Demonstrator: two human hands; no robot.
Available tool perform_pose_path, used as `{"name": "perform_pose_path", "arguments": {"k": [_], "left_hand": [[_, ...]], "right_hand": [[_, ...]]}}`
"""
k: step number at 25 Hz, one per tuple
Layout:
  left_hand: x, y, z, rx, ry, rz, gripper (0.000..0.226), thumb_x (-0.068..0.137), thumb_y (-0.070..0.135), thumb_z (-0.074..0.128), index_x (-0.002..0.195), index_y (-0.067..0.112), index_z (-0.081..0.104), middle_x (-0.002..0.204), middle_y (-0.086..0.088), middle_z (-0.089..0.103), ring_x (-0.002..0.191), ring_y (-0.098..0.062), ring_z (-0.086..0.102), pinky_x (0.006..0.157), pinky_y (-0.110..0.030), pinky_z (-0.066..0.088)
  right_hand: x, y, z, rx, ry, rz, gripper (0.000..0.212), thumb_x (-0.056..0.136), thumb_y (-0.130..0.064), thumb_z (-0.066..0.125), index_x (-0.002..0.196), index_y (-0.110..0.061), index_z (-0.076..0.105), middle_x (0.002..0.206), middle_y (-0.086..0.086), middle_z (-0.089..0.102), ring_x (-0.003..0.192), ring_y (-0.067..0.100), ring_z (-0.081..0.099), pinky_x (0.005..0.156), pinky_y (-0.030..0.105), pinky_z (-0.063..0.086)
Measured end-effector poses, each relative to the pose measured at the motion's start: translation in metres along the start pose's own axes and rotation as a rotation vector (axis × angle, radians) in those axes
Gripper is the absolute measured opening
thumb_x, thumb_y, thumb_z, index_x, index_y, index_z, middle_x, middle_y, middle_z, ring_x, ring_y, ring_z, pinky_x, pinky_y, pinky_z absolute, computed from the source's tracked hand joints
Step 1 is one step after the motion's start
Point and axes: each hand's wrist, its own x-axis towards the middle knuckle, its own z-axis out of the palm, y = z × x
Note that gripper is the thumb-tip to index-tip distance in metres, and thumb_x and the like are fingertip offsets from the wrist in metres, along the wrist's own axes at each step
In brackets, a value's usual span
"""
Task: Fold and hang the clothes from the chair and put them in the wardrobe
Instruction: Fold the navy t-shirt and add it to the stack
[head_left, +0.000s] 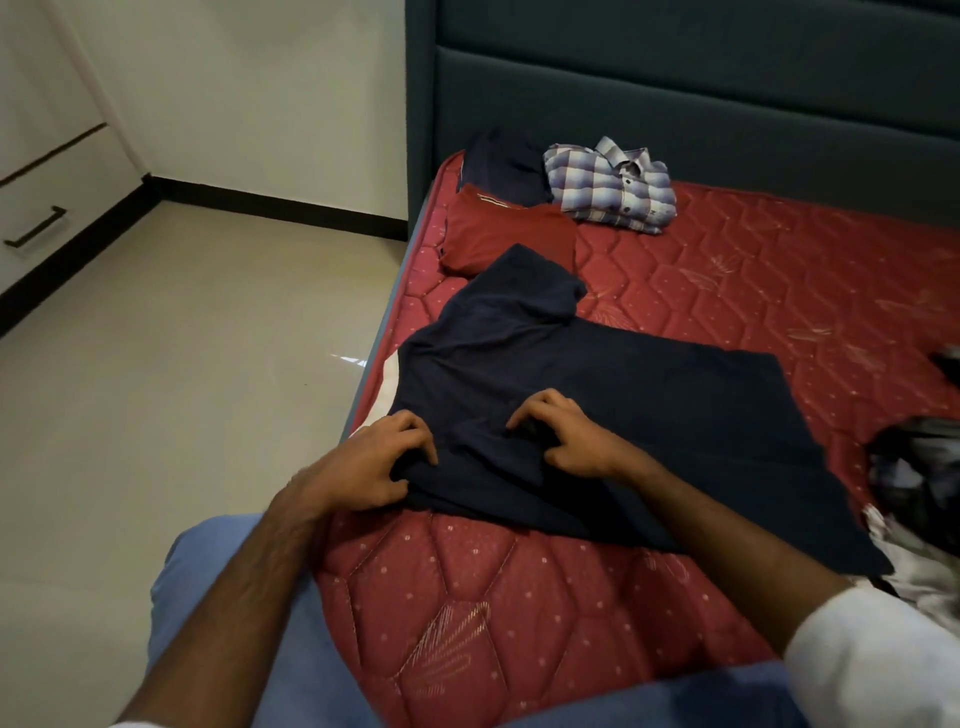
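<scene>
A dark navy T-shirt (623, 405) lies spread on the red quilted mattress (753, 291), one sleeve pointing toward the headboard. My left hand (374, 462) grips the near sleeve at the mattress's left edge, fingers curled into the cloth. My right hand (566, 436) pinches a bunched fold of the same shirt just to the right. Behind it lie a folded dark red garment (509, 234), a folded dark navy garment (504, 163) and a folded blue-white checked shirt (613, 187).
A black-and-white heap of clothes (919, 488) lies at the right edge. A teal padded headboard (675, 93) stands behind the mattress. To the left are a beige tiled floor (182, 364) and a white cabinet with a black drawer handle (34, 228).
</scene>
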Motion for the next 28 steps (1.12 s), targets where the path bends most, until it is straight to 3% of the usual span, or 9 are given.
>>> {"name": "perform_pose_path", "arguments": {"k": [3,5,7,8,11,15,20,25,28], "left_hand": [[-0.005,0.004,-0.002,0.094,0.117,0.022,0.028,0.073,0.014,0.061,0.097,0.028,0.064,0.104,0.011,0.051,0.090,-0.006,0.052,0.077,-0.026,0.048],[-0.006,0.005,-0.004,0.140,0.133,0.018,0.026,0.071,0.010,0.063,0.092,0.026,0.063,0.097,0.011,0.050,0.082,-0.005,0.048,0.070,-0.018,0.041],[-0.008,0.003,-0.004,0.190,0.116,0.015,0.031,0.068,0.006,0.063,0.090,0.027,0.059,0.094,0.012,0.050,0.078,-0.006,0.046,0.065,-0.019,0.041],[-0.010,0.003,-0.005,0.212,0.118,0.010,0.031,0.067,0.005,0.062,0.088,0.028,0.057,0.092,0.013,0.050,0.076,-0.007,0.047,0.063,-0.022,0.043],[-0.012,0.003,-0.007,0.240,0.173,-0.009,0.023,0.067,0.009,0.059,0.081,0.026,0.053,0.083,0.014,0.049,0.071,-0.011,0.048,0.059,-0.029,0.044],[-0.010,-0.003,-0.007,0.279,0.231,-0.061,0.013,0.068,0.014,0.056,0.074,0.024,0.049,0.076,0.011,0.048,0.068,-0.017,0.049,0.056,-0.035,0.044],[-0.009,-0.008,0.002,0.356,0.152,-0.143,0.015,0.072,0.017,0.044,0.073,0.031,0.050,0.078,0.015,0.048,0.075,-0.019,0.057,0.065,-0.035,0.040],[0.010,0.003,0.006,0.300,0.248,-0.073,0.019,0.088,0.025,0.041,0.096,0.030,0.058,0.099,0.012,0.056,0.085,-0.015,0.057,0.071,-0.036,0.045],[0.028,0.012,0.017,0.386,0.172,0.025,0.023,0.097,0.043,0.047,0.114,0.030,0.056,0.115,0.011,0.053,0.091,-0.012,0.055,0.075,-0.035,0.047]], "right_hand": [[0.013,-0.002,-0.004,0.434,0.199,0.260,0.035,0.084,0.002,0.051,0.098,-0.027,0.065,0.110,0.001,0.061,0.094,0.017,0.059,0.075,0.020,0.045],[0.021,-0.004,-0.008,0.559,0.213,0.415,0.012,0.096,-0.024,0.056,0.103,-0.017,0.063,0.106,0.005,0.071,0.082,0.011,0.061,0.067,0.021,0.043],[0.029,-0.002,-0.006,0.449,0.214,0.414,0.034,0.089,-0.048,0.071,0.102,-0.017,0.065,0.095,0.000,0.075,0.079,0.009,0.065,0.071,0.024,0.048],[0.032,-0.002,-0.003,0.353,0.213,0.408,0.035,0.082,-0.052,0.077,0.096,-0.021,0.066,0.090,-0.006,0.074,0.081,0.008,0.066,0.077,0.028,0.051],[0.041,-0.001,0.010,0.209,0.284,0.425,0.023,0.080,-0.044,0.080,0.081,-0.027,0.065,0.083,-0.016,0.068,0.085,0.007,0.064,0.096,0.041,0.047],[0.043,0.000,0.010,0.263,0.422,0.441,0.021,0.086,-0.039,0.076,0.082,-0.023,0.063,0.083,-0.011,0.068,0.082,0.012,0.066,0.083,0.039,0.057],[0.046,0.001,0.007,0.170,0.396,0.426,0.024,0.091,-0.048,0.069,0.088,-0.025,0.061,0.085,-0.012,0.066,0.082,0.009,0.063,0.075,0.035,0.050],[0.055,0.005,-0.001,0.178,0.403,0.291,0.027,0.096,-0.051,0.061,0.090,-0.024,0.057,0.089,-0.011,0.068,0.084,0.011,0.064,0.077,0.036,0.050],[0.058,0.008,-0.007,-0.037,0.361,0.244,0.036,0.098,-0.060,0.049,0.094,-0.024,0.055,0.099,-0.002,0.071,0.093,0.022,0.065,0.079,0.039,0.048]]}}
